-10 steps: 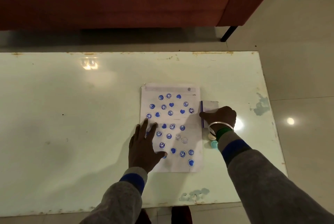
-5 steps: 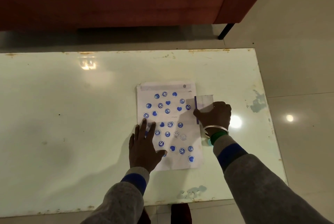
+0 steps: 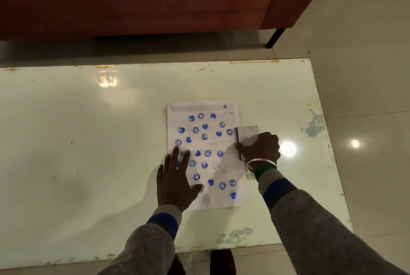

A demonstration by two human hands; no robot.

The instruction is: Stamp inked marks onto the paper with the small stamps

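Pinning thin paper (image 3: 206,155) flat at table (image 3: 88,141) centre, my left hand (image 3: 175,183) lies spread wide on its lower-left corner. Right hand (image 3: 260,149) curls over ink pad case (image 3: 247,133) just beside sheet's right edge; whether it grips stamp, I cannot tell. Sheet light, limp, likely to slide on glossy top. Blue smileys and hearts crowd it; two look faint.
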